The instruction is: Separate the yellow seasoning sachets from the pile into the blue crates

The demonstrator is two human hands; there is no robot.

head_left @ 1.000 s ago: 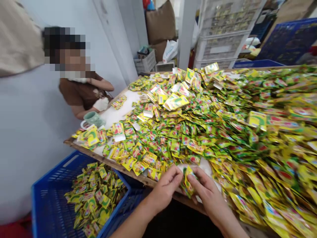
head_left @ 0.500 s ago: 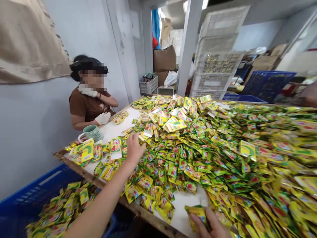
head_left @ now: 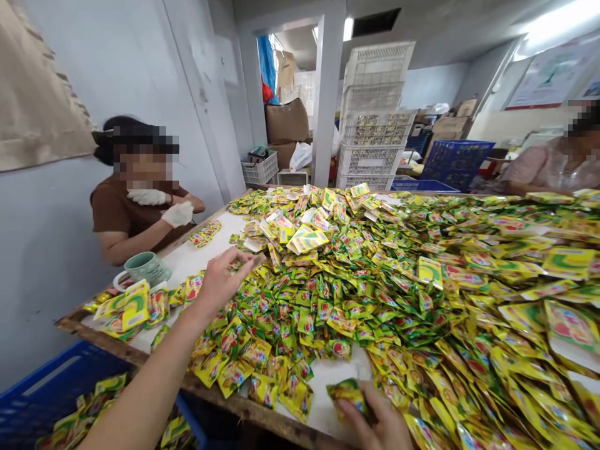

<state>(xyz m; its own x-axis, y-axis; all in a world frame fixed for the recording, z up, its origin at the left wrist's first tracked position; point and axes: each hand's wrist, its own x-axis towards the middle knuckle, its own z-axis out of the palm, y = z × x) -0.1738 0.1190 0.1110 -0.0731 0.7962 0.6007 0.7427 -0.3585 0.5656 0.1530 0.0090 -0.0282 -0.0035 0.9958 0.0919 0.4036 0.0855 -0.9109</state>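
My right hand (head_left: 375, 415) grips a small yellow-green sachet (head_left: 347, 395) between thumb and fingers, low over a bare white patch of the table (head_left: 323, 381). Farther up and to the left, my left hand (head_left: 222, 281) reaches over the near-left side of the sachet heap (head_left: 300, 306). Its thumb and index finger come together at the tips; whether anything is between them is too small to make out. Just past those fingertips lie several yellow-and-white packets (head_left: 307, 237) on top of the heap.
A green mug (head_left: 147, 270) stands at the table's left corner beside stacked packets (head_left: 131, 307). Below the wooden edge sits a blue crate (head_left: 65, 369) holding sachets. A co-worker with white gloves (head_left: 178, 214) sits at left, another person (head_left: 553, 165) at far right. White crates (head_left: 372, 125) are stacked behind.
The view has swung to the right, bringing the second person into sight. The co-worker's lower gloved hand has risen off the table edge toward the other arm. My right hand still holds the sachet.
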